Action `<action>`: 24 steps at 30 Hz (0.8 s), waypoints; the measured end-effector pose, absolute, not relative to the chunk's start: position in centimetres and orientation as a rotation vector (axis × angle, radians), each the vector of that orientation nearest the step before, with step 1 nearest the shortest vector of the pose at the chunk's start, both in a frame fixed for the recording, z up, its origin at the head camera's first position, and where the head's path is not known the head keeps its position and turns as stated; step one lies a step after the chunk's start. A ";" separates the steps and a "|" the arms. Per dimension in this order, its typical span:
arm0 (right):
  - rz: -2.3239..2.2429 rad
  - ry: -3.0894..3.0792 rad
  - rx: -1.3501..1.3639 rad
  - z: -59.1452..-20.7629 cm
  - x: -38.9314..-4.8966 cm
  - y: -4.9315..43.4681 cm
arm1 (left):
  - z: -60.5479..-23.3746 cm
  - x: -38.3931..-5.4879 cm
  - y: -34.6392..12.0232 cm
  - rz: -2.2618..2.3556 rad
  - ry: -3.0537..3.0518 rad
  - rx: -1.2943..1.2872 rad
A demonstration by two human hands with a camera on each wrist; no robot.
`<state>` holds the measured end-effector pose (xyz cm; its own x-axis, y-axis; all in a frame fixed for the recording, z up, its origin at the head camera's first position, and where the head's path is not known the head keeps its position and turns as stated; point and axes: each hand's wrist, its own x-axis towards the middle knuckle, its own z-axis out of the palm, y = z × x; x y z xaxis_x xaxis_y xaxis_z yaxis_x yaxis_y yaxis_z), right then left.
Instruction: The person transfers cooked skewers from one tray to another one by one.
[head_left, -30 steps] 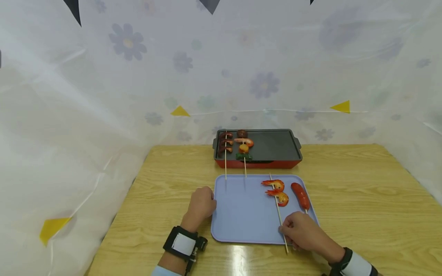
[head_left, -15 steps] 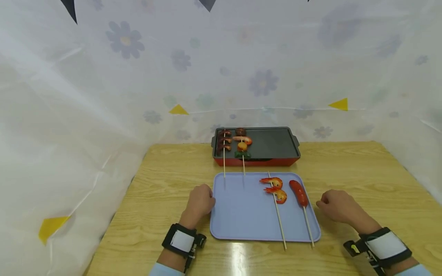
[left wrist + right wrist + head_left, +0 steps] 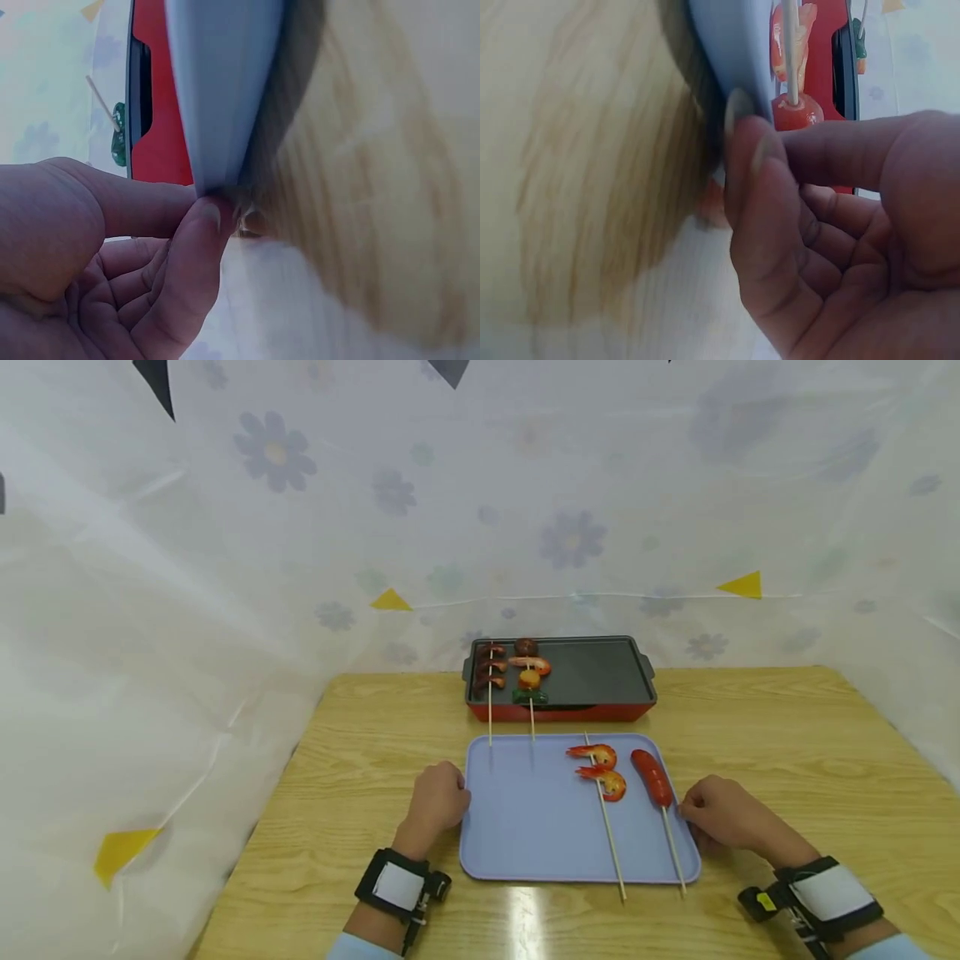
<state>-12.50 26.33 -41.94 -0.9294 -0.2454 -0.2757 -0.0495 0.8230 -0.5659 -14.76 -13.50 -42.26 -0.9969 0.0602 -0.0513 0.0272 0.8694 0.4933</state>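
A pale blue rectangular tray (image 3: 525, 827) lies before me on the wooden table. My left hand (image 3: 437, 796) pinches its left edge; the left wrist view shows the thumb above and a curled finger (image 3: 199, 255) under the rim. On the opposite side my right hand (image 3: 720, 812) pinches the right edge, with fingertips (image 3: 761, 172) beneath it. The tray carries a skewer of two shrimp (image 3: 609, 785) and, farther right, a sausage on a stick (image 3: 652, 777). Both stick ends poke over the front rim.
Behind the tray stands a red and black grill (image 3: 592, 672). On its left part lie a skewer of dark curled pieces (image 3: 492, 667) and a mixed skewer (image 3: 528, 679) with shrimp and a green piece; their sticks reach over the tray's back rim. A flowered plastic sheet (image 3: 480, 485) hangs behind.
My right hand has left the shrimp skewer's stick, moved right past the sausage, and taken hold of the tray's right edge. My left hand has stayed at the left edge.
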 end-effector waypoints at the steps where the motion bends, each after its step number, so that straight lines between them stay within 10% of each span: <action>1: -0.813 2.675 -0.221 -42.0 -12.5 26.3 | -42.2 -14.7 -13.4 0.778 2.980 0.069; 24: -0.926 2.526 -0.113 -42.2 -13.1 26.5 | -35.5 -18.6 -9.5 0.899 3.203 0.332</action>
<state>-13.11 26.51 -42.22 -0.8976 -0.2241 -0.3796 0.0745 0.7716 -0.6317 -18.63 -9.50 -35.51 -0.9603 0.1344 0.2443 0.2419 0.8373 0.4904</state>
